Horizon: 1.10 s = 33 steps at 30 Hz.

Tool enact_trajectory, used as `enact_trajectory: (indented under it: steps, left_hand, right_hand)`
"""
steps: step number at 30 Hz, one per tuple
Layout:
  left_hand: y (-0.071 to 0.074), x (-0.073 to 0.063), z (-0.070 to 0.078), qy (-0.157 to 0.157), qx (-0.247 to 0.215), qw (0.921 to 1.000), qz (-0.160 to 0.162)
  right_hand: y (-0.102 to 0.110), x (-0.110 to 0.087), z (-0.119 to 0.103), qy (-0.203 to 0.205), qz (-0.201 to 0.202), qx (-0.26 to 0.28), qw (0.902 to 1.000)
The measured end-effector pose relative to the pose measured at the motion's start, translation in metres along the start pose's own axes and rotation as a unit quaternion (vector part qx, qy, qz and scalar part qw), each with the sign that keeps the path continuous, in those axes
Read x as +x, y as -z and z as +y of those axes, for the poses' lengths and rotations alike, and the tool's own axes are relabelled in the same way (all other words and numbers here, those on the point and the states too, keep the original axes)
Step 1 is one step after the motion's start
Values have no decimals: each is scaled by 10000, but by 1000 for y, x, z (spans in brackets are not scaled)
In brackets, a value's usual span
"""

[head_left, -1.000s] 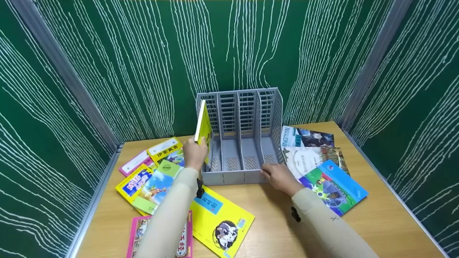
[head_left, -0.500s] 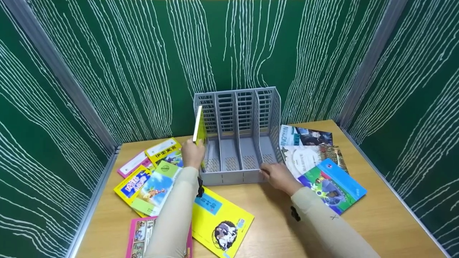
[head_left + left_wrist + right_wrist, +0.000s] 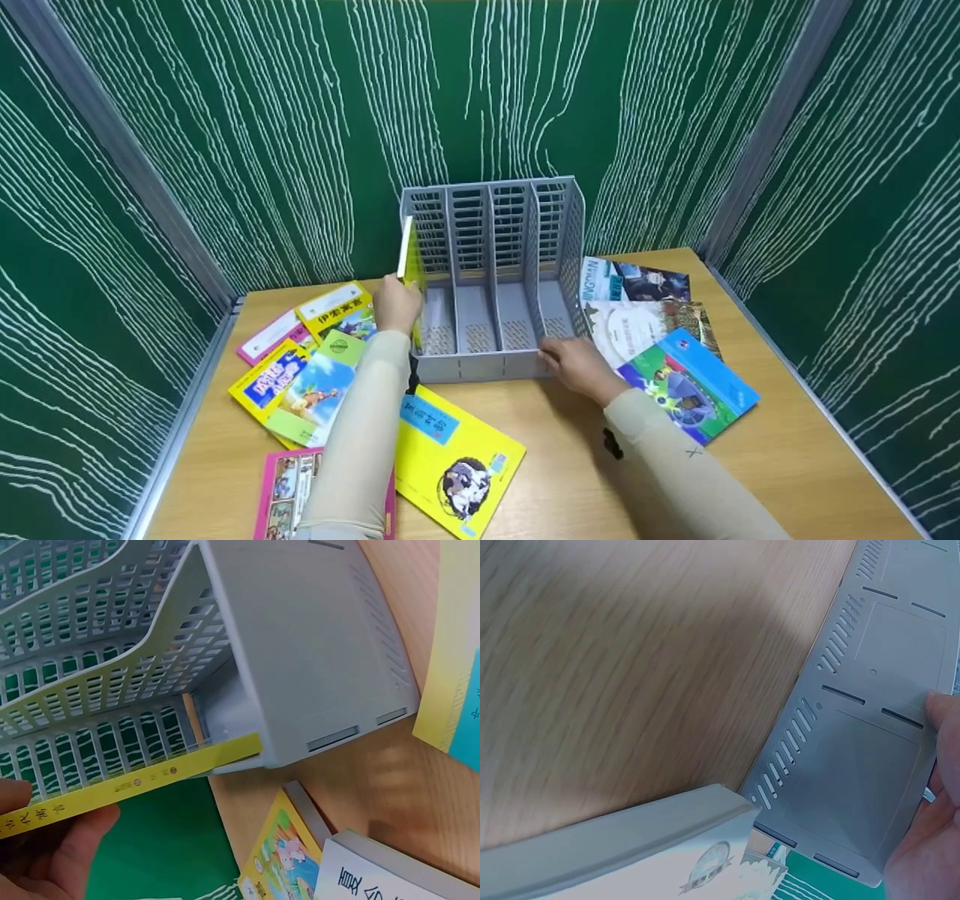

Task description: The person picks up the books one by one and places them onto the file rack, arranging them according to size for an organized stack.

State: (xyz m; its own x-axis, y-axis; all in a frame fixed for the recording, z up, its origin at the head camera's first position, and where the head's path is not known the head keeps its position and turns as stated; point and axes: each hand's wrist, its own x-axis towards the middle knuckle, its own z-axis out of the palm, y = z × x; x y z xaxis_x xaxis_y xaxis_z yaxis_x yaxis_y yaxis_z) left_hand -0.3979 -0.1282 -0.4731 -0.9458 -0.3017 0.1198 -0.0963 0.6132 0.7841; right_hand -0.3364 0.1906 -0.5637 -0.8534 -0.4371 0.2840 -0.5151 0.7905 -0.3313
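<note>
A grey file organizer [image 3: 480,367] with tall dividers stands upright at the back of the table. My left hand [image 3: 396,304] pinches a thin yellow book [image 3: 142,781] by its spine, thumb on one side and fingers on the other. The book stands on edge in the leftmost compartment, close along the outer wall, and its lower end reaches the front lip in the left wrist view. My right hand [image 3: 581,365] grips the front lip near the right corner; its thumb [image 3: 939,706] lies against the front face and the fingers go over the edge.
Several overlapping books, one with a green cover [image 3: 319,390], lie left of the organizer. A pink-edged book [image 3: 281,491] and a large yellow book [image 3: 461,461] lie in front. On the right are a blue-and-green book [image 3: 690,386], a pale one [image 3: 634,330] and a dark one [image 3: 656,285].
My left hand has moved the yellow book slightly left and turned it closer to the organizer's outer wall. My right hand keeps its grip on the front lip.
</note>
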Motion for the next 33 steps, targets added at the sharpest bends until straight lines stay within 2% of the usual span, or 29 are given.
enact_trajectory:
  steps: [3, 8, 12, 16, 22, 25, 27, 30, 33]
  left_hand:
    - [3, 0, 2, 117, -65, 9999, -93]
    - [8, -1, 4, 104, -19, 9997, -231]
    - [12, -1, 5, -66, 3, 9996, -283]
    - [18, -1, 9, -381, 58, 9990, -236]
    - [30, 0, 17, -766, 73, 9969, -177]
    - [40, -3, 24, -1147, -70, 9934, -22]
    - [45, -5, 29, -1529, -58, 9881, 179]
    - [50, -10, 34, -2105, 4, 9765, 463]
    - [52, -16, 37, -2542, 108, 9650, 631]
  right_hand:
    - [-1, 0, 1, -84, -42, 10, 10000]
    - [0, 2, 1, -257, -195, 62, 9995]
    - [0, 2, 1, -313, -308, 59, 9990]
    - [0, 2, 2, -344, -375, 121, 9986]
    - [0, 2, 2, -275, -313, 127, 9990]
    - [-2, 1, 2, -171, -175, 110, 9996]
    - [-3, 1, 2, -83, -49, 88, 9999]
    - [-4, 0, 2, -37, 29, 100, 9999]
    - [-2, 0, 2, -118, -69, 166, 9998]
